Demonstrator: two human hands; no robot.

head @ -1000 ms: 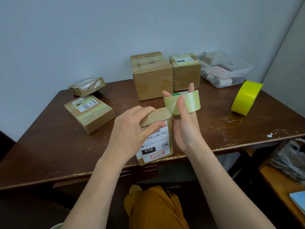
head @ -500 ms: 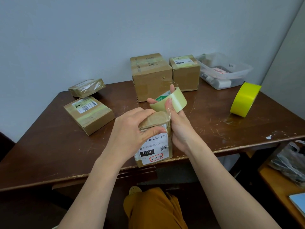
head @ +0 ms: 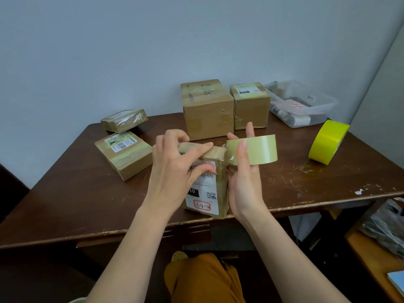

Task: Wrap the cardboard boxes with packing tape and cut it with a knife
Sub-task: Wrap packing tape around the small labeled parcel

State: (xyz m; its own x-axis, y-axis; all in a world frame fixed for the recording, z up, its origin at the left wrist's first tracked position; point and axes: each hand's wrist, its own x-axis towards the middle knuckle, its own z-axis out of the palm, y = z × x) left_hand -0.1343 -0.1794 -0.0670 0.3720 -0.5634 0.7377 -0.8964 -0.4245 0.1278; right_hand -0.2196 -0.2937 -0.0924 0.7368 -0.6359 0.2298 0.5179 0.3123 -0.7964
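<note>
The small cardboard box [head: 213, 184] you are wrapping stands upright at the near edge of the desk [head: 76, 200], in the lower middle of the frame, its white label with a QR code and a red-ringed mark facing you. Your left hand [head: 175, 169] curls over the box's top and front, the forefinger lying along the top edge and the thumb pressed on the label, so it grips the box. Just right of it your right hand [head: 244, 184] holds the roll of packing tape [head: 253, 149] on its edge, thumb across the outer face and fingers through the core; a short glossy stretch of tape runs from the roll onto the box's upper right corner.

Behind your hands, in the middle of the frame, a large taped box [head: 207, 110] stands with a smaller box [head: 251, 106] touching its right side. To the left lie a flat labelled box [head: 123, 154] and, further back, a thinner box [head: 124, 120] wrapped in clear film. In the upper right of the desk sits a clear plastic tub [head: 306, 106] with items inside, too blurred to name, and near it a yellow tape roll [head: 329, 142] stands on its edge. Below the desk, at the bottom of the frame, your knee in mustard-coloured cloth [head: 196, 278] shows
</note>
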